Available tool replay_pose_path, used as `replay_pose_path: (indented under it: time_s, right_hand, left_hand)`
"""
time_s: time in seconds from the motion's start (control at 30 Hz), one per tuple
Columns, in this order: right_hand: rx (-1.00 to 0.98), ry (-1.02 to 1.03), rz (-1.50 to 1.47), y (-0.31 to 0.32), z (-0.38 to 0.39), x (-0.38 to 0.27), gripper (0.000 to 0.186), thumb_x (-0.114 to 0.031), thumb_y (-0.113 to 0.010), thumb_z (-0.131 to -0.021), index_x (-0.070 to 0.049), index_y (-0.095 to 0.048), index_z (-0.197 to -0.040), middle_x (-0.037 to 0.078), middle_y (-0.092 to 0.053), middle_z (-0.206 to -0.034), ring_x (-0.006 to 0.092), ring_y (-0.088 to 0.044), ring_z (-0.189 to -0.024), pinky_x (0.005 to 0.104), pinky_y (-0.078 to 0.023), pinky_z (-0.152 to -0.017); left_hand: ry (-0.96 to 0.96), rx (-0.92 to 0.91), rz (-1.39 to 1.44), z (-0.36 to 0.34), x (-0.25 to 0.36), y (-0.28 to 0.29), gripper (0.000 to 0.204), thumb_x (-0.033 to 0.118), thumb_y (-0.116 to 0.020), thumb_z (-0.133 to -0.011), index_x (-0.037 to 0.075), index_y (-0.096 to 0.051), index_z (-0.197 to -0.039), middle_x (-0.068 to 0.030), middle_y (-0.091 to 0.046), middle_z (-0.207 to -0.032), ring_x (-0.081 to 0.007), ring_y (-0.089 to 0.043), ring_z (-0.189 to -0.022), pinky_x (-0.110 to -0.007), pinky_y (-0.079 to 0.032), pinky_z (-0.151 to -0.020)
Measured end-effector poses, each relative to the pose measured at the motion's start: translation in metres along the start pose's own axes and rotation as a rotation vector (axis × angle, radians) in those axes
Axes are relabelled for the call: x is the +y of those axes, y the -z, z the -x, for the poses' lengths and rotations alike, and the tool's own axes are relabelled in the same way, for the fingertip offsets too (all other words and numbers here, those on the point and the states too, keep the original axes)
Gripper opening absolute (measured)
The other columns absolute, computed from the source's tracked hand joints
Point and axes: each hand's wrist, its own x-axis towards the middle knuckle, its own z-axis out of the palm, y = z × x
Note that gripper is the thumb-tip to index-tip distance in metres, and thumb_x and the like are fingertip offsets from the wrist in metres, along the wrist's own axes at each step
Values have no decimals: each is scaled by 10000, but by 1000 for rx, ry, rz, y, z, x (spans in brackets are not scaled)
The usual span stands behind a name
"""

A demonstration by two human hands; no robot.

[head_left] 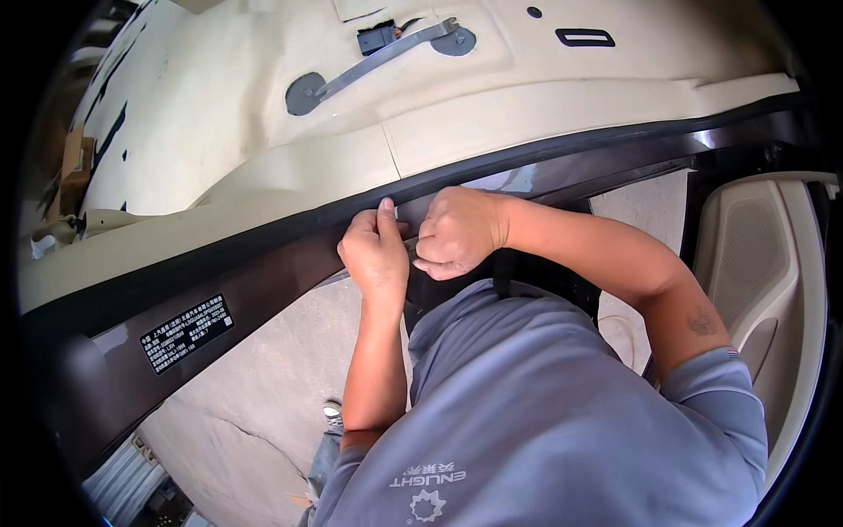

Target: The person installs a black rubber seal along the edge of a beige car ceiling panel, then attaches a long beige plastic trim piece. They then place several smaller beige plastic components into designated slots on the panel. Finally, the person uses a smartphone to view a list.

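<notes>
My left hand (pixel 376 255) is closed at the outer edge of a dark door sill (pixel 272 272), its thumb raised against the black rubber seal (pixel 312 219). Just to its right, my right hand (pixel 461 235) is curled like a fist, its knuckles toward me. A small gap separates the two hands, and a sliver of something pale shows there, too small to name. What the fingers of either hand hold, if anything, is hidden. Beyond the seal lies a beige car floor covering (pixel 263 97).
A flat grey metal bar (pixel 386 60) lies on the floor covering across two grey discs (pixel 306 93), beside a black connector (pixel 378 38). A black label (pixel 187 334) is on the sill at left. A beige door panel (pixel 755 255) stands at right; concrete ground (pixel 237 422) lies below.
</notes>
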Motion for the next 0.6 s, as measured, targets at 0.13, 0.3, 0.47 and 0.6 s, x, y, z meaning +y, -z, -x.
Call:
replay_pose_path:
  time_s: [0.13,0.3,0.47,0.6]
  right_hand:
    - [67,-78,88,18,50,-46,309,-173,-785,-783,-108,-541,-604,39,-500,-594,240,-553,-519,370,-445,-498]
    - [393,-461,541,64,85,-43,150,-145,-749,-789,-66,-622,-781,97,-543,-779,309,-589,-765,418,-507,-733]
    - [387,-763,941,140,150,3,203,-142,-699,-841,3,-653,-975,173,-552,-912,393,-555,-931,557,-431,-1066]
    - [202,-921,847,155,182,57,342,-258,-646,-900,-18,-714,-1133,182,-672,-1038,356,-599,-1096,536,-381,-1139]
  left_hand:
    - [-967,90,-415,6,0,-3,555,247,-797,-890,-27,-599,-1331,-263,-620,-1366,-439,-564,-1313,-547,-439,-1110]
    - [-747,-32,-987,-34,42,-53,861,590,-602,-964,-20,-419,-1544,-262,-391,-1596,-438,-318,-1518,-618,-251,-1216]
    - [-671,-21,-984,-41,55,-73,869,592,-591,-976,-41,-394,-1538,-239,-414,-1568,-420,-364,-1480,-620,-263,-1205]
    - [-726,17,-955,-43,63,-79,775,561,-595,-982,-46,-474,-1449,-244,-502,-1435,-421,-472,-1343,-601,-318,-1162]
